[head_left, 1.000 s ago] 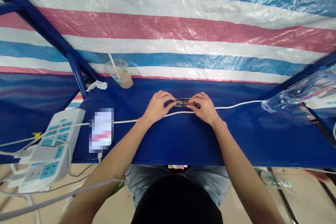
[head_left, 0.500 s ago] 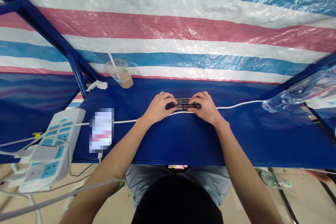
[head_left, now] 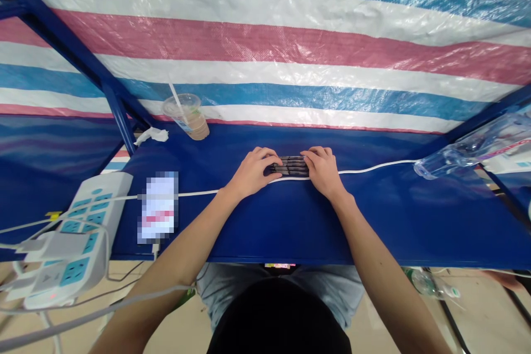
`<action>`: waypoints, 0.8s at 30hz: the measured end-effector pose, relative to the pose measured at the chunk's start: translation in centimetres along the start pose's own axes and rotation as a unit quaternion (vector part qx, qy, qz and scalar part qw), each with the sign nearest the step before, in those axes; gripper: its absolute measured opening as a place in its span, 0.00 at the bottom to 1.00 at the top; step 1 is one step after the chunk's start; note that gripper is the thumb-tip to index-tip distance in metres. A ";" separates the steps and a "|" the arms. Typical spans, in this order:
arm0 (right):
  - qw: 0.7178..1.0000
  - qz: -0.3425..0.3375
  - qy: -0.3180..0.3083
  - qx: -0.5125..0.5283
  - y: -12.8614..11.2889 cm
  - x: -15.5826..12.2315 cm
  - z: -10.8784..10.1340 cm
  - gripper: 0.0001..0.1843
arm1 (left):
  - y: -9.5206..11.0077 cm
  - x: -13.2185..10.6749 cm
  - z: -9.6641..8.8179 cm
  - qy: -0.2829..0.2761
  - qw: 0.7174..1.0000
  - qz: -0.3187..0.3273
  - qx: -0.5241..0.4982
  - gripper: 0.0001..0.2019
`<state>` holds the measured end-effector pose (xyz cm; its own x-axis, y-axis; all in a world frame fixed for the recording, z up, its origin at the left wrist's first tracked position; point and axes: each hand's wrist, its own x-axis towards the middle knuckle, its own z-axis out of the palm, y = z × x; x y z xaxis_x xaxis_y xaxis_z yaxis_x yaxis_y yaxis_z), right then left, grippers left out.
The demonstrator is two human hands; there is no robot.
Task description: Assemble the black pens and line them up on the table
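Several slim black pens (head_left: 293, 165) lie side by side in a small bundle on the blue table, running left to right between my hands. My left hand (head_left: 254, 170) grips their left end, thumb on the near side and fingers curled over the far side. At the right end, my right hand (head_left: 323, 170) is closed on the bundle, its thumb and fingertips pressed against it. The pens' outer ends are hidden by my fingers. A white cable (head_left: 365, 169) runs along the table just on the near side of the pens and passes under both arms.
To the left are a blurred-out phone (head_left: 158, 207) with a charging cable and a white power strip (head_left: 89, 232) full of plugs. Farther back stand a plastic cup with a straw (head_left: 188, 116) and a crumpled tissue (head_left: 152, 135). A clear bottle (head_left: 452, 157) lies at right.
My right hand has shifted its grip outward, with its thumb drawn back, so more of the pens' middle shows. My left hand stays on the left end.
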<state>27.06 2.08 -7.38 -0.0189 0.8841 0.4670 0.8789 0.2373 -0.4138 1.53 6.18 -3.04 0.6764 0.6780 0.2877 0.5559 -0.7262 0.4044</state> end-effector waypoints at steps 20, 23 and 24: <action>0.995 0.033 0.046 0.084 -0.3 1.4 -1.5 0.11 | 0.0 0.2 0.0 -0.017 0.999 -0.019 -0.025 0.07; 0.991 0.047 0.096 0.084 -0.5 1.4 -2.3 0.11 | 0.1 0.2 -0.1 -0.020 0.999 -0.021 -0.023 0.07; 0.988 0.056 0.110 0.092 -0.5 1.4 -2.6 0.10 | 0.1 0.2 -0.1 -0.020 0.999 -0.021 -0.022 0.07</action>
<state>27.78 2.12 -4.51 0.1944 0.8050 0.5605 0.7675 0.2310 -0.5980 1.74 6.25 -2.85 0.6722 0.7022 0.2346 0.5635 -0.6908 0.4531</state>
